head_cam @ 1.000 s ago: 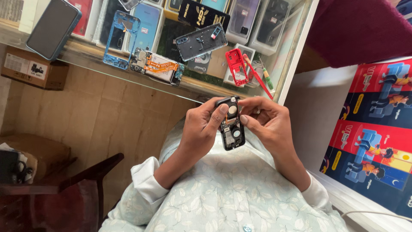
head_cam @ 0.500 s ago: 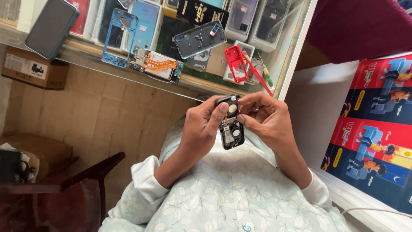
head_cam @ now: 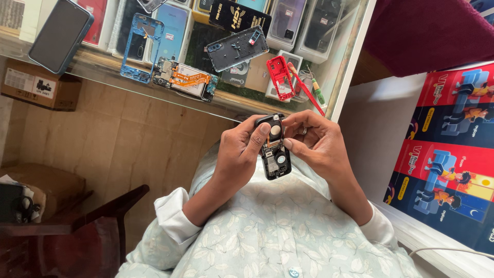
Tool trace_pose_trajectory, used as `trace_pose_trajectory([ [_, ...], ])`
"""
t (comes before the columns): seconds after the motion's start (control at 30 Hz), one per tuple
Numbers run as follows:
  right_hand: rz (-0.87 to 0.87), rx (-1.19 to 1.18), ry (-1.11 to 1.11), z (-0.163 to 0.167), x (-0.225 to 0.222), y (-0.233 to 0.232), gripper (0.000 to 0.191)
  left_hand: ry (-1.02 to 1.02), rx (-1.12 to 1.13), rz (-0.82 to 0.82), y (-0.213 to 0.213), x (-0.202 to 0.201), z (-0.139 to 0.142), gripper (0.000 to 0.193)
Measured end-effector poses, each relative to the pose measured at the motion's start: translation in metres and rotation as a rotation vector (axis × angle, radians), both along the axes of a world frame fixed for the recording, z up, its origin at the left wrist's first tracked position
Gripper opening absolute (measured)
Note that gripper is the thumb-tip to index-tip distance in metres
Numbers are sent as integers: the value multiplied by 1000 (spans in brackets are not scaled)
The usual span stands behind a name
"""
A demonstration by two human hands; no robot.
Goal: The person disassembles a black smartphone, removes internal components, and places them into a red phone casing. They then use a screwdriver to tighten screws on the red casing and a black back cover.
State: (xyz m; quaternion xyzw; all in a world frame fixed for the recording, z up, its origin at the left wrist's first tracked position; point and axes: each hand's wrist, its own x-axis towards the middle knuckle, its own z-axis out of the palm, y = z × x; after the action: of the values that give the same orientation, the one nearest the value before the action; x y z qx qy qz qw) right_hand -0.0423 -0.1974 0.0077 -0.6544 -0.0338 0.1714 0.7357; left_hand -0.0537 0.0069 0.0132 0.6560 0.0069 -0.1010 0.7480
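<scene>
The person holds a small opened phone [head_cam: 275, 149] with both hands in front of the chest, near the middle of the view. The left hand [head_cam: 239, 149] grips the phone from the 9 o'clock side: its fingers are curled closed around the edge, and one finger lies across the top part of the phone's front. The right hand [head_cam: 314, 144] holds it from the 3 o'clock side, also closed on it, with the thumb touching the phone's side and a ring on one finger. The phone stands nearly upright, and its inner parts are visible.

At 12 o'clock from the hands is a glass counter [head_cam: 103, 67]. On it lie a red phone frame [head_cam: 280, 77], a red stick tool [head_cam: 306, 90] just beside it, a grey back cover [head_cam: 236, 49], a circuit board with an orange cable [head_cam: 186, 80], a blue frame [head_cam: 140, 49] and a dark phone [head_cam: 60, 33] at 10 o'clock. A cardboard box [head_cam: 38, 85] sits under the counter. At 8 o'clock is a wooden chair [head_cam: 87, 231].
</scene>
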Motion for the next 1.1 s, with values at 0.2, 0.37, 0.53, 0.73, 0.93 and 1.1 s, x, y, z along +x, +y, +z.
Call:
trace_pose_trajectory([
  [0.2,6,36,-43,0,2,3,31,-52,85,6,1,1,2,32],
  [0.37,-17,51,-23,-4,2,4,31,-60,49,13,-1,1,3,32],
  [0.53,-15,110,0,-6,2,2,32,-48,57,21,-2,2,5,32],
  [0.73,-22,135,6,-6,3,1,31,-64,90,36,-3,2,5,31],
  [0.93,-48,53,3,-7,0,3,30,-47,4,18,-5,-1,1,33],
  [1.1,-17,134,53,-7,3,-3,30,-33,12,27,-6,1,-3,34],
])
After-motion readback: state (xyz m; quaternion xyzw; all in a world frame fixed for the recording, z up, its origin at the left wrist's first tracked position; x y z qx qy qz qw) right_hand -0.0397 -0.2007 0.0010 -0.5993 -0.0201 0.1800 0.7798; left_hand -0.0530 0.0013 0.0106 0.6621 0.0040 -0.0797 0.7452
